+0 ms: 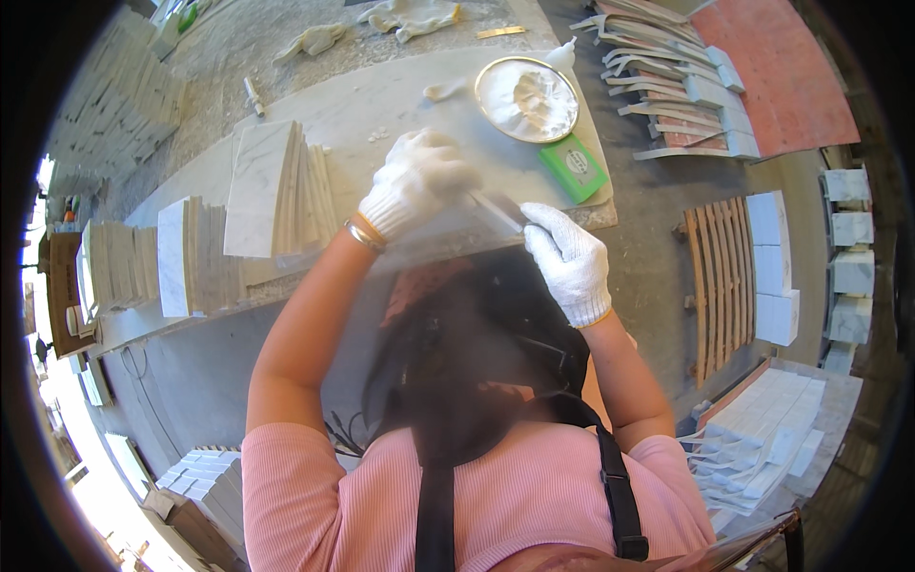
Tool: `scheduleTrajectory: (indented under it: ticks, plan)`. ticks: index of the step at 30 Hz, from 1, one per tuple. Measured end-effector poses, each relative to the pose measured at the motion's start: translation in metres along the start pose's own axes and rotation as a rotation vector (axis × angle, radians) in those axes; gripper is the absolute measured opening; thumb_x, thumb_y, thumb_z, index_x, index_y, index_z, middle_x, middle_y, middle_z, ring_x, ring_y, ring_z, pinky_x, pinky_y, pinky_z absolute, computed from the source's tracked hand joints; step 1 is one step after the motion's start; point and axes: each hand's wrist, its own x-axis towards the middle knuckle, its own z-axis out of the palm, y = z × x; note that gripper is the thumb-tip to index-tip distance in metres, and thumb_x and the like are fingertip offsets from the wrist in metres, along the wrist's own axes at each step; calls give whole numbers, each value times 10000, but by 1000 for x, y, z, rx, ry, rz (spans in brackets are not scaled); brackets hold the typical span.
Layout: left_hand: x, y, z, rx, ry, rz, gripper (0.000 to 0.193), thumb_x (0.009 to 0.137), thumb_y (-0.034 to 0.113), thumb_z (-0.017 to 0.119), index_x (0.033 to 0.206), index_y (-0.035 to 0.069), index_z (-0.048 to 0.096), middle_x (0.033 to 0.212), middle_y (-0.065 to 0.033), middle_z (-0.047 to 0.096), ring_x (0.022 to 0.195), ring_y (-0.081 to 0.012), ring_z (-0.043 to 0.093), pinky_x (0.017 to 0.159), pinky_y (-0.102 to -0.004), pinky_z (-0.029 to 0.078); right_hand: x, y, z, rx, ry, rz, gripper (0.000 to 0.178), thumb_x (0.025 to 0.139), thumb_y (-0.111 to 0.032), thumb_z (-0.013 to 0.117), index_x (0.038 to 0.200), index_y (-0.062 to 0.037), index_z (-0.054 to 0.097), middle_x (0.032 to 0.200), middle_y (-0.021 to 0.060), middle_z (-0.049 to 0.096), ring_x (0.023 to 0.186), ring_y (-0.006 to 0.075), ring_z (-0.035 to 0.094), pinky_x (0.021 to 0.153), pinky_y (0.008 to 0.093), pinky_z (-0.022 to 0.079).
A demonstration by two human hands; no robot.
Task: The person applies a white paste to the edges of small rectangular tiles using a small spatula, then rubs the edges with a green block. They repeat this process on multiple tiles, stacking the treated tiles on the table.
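Observation:
My right hand (pixel 572 265), in a white knitted glove, is closed on the end of a thin pale flat piece (pixel 498 212). This piece is seen nearly edge-on and blurred, so its kind does not show. My left hand (pixel 419 181), gloved too, is just left of the piece's other end, above the near part of a marble slab worktop (pixel 381 91). Its fingers look curled but are smeared by motion, and anything in them is hidden. Beyond my hands stands a round dish of white powder or paste (pixel 527 100), with a green box (pixel 575 168) beside it.
Upright marble tiles (pixel 259 191) stand left of my left hand, with more tile stacks (pixel 186 257) further left. Spare gloves (pixel 410 17) lie at the far side. A wooden pallet (pixel 720 286) and strapped tile stacks (pixel 772 419) are on the right.

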Motion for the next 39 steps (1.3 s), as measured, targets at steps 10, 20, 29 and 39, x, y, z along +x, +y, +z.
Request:
scheduleTrajectory:
  ticks: [10,20,29,39]
  plan:
    - [1,3,-2,35,3,18,269,665,185,862,923,195,785,920,-37,730,1011,-288,672,880,-450,532,-8,-4,19,-112,93,6,295,978,-51,688,1272,-40,700,792,53,722,631,96,651,622,257,534]
    - [0,5,-4,10,24,-1,226,689,195,865,901,192,786,901,-32,727,1006,-279,671,863,-437,527,-18,-11,22,-53,119,129,292,992,-64,677,1284,-46,689,768,31,696,616,70,617,604,248,526]
    - [1,4,-3,20,18,20,224,679,174,861,890,183,785,881,-39,720,969,-282,674,860,-439,531,-8,-5,38,-144,204,-17,273,1003,-62,660,1275,-48,684,762,35,698,605,81,627,593,264,529]
    - [0,5,-4,-7,11,3,225,675,167,859,886,189,782,899,-40,724,991,-286,672,869,-449,531,-23,-11,27,-98,147,114,285,1015,-80,655,1298,-68,680,778,28,702,617,72,634,592,256,535]
